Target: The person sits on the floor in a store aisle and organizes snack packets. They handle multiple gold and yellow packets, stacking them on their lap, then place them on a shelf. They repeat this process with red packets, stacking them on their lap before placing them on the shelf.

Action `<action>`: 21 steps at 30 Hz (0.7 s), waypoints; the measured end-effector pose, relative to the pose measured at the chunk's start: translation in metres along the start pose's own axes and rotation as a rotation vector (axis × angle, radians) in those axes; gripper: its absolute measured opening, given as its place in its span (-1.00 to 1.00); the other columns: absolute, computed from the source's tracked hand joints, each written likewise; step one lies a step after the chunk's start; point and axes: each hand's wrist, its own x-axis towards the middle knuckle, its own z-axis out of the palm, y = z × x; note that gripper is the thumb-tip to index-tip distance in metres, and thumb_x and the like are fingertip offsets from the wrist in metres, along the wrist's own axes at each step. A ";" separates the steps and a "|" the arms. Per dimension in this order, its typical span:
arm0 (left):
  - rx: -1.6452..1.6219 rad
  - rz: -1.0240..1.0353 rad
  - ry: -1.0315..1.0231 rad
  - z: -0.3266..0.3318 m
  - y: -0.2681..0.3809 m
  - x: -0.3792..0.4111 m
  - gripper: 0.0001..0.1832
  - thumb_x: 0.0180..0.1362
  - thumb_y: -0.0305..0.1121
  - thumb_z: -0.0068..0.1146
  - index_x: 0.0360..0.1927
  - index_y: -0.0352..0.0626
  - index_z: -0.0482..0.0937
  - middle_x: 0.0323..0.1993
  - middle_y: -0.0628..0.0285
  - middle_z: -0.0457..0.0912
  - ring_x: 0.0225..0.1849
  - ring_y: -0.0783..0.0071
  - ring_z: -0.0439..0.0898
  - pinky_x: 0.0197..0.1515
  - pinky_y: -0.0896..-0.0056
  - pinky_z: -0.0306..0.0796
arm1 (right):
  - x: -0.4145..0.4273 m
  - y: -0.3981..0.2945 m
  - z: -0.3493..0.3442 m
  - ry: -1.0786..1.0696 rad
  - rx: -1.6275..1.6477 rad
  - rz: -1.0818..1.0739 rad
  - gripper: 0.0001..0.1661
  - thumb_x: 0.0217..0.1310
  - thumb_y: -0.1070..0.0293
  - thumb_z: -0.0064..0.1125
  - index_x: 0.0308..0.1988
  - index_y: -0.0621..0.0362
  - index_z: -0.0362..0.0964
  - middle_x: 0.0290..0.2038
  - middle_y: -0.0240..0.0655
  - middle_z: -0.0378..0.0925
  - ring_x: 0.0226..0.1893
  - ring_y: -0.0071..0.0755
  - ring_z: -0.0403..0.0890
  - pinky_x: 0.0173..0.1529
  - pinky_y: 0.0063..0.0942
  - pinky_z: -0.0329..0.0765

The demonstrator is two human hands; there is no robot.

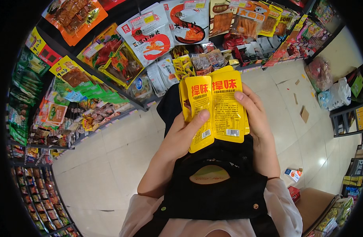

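Note:
In front of my black apron (199, 204), both hands hold yellow snack pouches with red lettering and barcodes on their backs. My left hand (181, 133) grips one stack of yellow pouches (200, 100), thumb pressed on its front. A second stack of yellow pouches (228, 109) sits in my right hand (255, 109), whose thumb lies over its upper right edge. The two stacks stand side by side, their inner edges meeting. Other pouches show behind the front one in each stack; the fingers behind them are mostly hidden.
Beyond my hands, a shelf carries small snack boxes (196, 63) beneath large hanging snack bags (151, 34). More racks of packets (45, 201) line the left. On the tiled floor (110, 166) lie cardboard scraps (304, 114) and a small box (294, 174). Plastic bags (337, 93) rest at the right.

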 end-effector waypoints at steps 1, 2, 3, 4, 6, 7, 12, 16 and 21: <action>-0.067 -0.034 0.021 0.001 0.002 -0.001 -0.48 0.42 -0.18 0.07 0.30 -0.30 0.33 0.14 0.19 0.53 0.13 0.46 0.53 0.17 0.39 0.43 | 0.000 -0.001 0.000 0.007 0.013 0.012 -0.52 0.45 0.31 0.03 0.24 0.32 0.32 0.03 -0.28 0.56 0.02 -0.55 0.55 0.10 -0.57 0.47; -0.041 -0.025 0.008 0.001 0.001 -0.001 -0.44 0.45 -0.09 -0.01 0.32 -0.30 0.30 0.16 0.20 0.52 0.15 0.46 0.52 0.18 0.38 0.42 | 0.000 -0.001 -0.001 0.013 0.025 0.025 -0.53 0.46 0.31 0.02 0.23 0.32 0.32 0.04 -0.27 0.57 0.02 -0.54 0.56 0.10 -0.57 0.47; -0.045 -0.020 0.006 0.002 0.001 -0.002 -0.44 0.45 -0.09 -0.01 0.33 -0.30 0.29 0.17 0.19 0.51 0.15 0.47 0.52 0.18 0.38 0.42 | 0.001 -0.001 -0.002 0.014 0.023 0.029 -0.53 0.46 0.31 0.02 0.23 0.33 0.32 0.04 -0.27 0.57 0.02 -0.54 0.56 0.10 -0.57 0.48; -0.049 -0.014 0.004 0.003 0.003 -0.003 -0.43 0.45 -0.09 -0.01 0.34 -0.30 0.27 0.17 0.19 0.50 0.16 0.47 0.52 0.19 0.38 0.42 | 0.001 -0.001 -0.003 0.014 0.022 0.033 -0.53 0.45 0.30 0.02 0.23 0.33 0.32 0.04 -0.26 0.57 0.02 -0.53 0.57 0.10 -0.57 0.48; -0.061 -0.013 0.003 0.004 0.004 -0.003 -0.42 0.46 -0.09 -0.02 0.35 -0.30 0.24 0.19 0.18 0.49 0.16 0.48 0.51 0.19 0.39 0.42 | 0.002 0.001 -0.005 0.018 0.026 0.035 -0.52 0.45 0.29 0.02 0.23 0.33 0.32 0.04 -0.25 0.57 0.02 -0.53 0.58 0.09 -0.57 0.48; -0.069 -0.017 0.004 0.004 0.004 -0.004 -0.41 0.46 -0.08 -0.03 0.36 -0.30 0.23 0.20 0.18 0.48 0.17 0.48 0.51 0.20 0.39 0.42 | 0.003 0.002 -0.006 0.022 0.031 0.033 -0.51 0.45 0.29 0.02 0.23 0.33 0.32 0.04 -0.25 0.57 0.01 -0.52 0.58 0.09 -0.57 0.49; -0.147 -0.026 0.003 0.006 0.004 -0.002 -0.39 0.47 -0.06 -0.07 0.37 -0.32 0.20 0.21 0.16 0.47 0.18 0.48 0.51 0.21 0.39 0.43 | 0.003 0.003 -0.007 0.030 0.060 0.031 -0.49 0.44 0.26 0.04 0.24 0.33 0.31 0.05 -0.23 0.57 0.00 -0.50 0.60 0.08 -0.56 0.50; -0.153 -0.014 0.000 0.005 0.004 -0.002 -0.38 0.48 -0.03 -0.10 0.37 -0.33 0.19 0.22 0.14 0.47 0.19 0.45 0.51 0.22 0.37 0.43 | 0.003 0.002 -0.005 0.030 0.055 0.020 -0.47 0.44 0.25 0.04 0.25 0.34 0.30 0.06 -0.21 0.56 0.01 -0.48 0.60 0.09 -0.55 0.50; -0.179 -0.030 -0.015 0.001 0.004 -0.001 -0.36 0.48 0.01 -0.15 0.38 -0.34 0.20 0.24 0.10 0.47 0.22 0.38 0.52 0.23 0.33 0.43 | 0.002 0.002 -0.008 0.037 0.026 0.003 -0.46 0.45 0.25 0.03 0.27 0.35 0.28 0.07 -0.20 0.56 0.02 -0.48 0.58 0.11 -0.54 0.48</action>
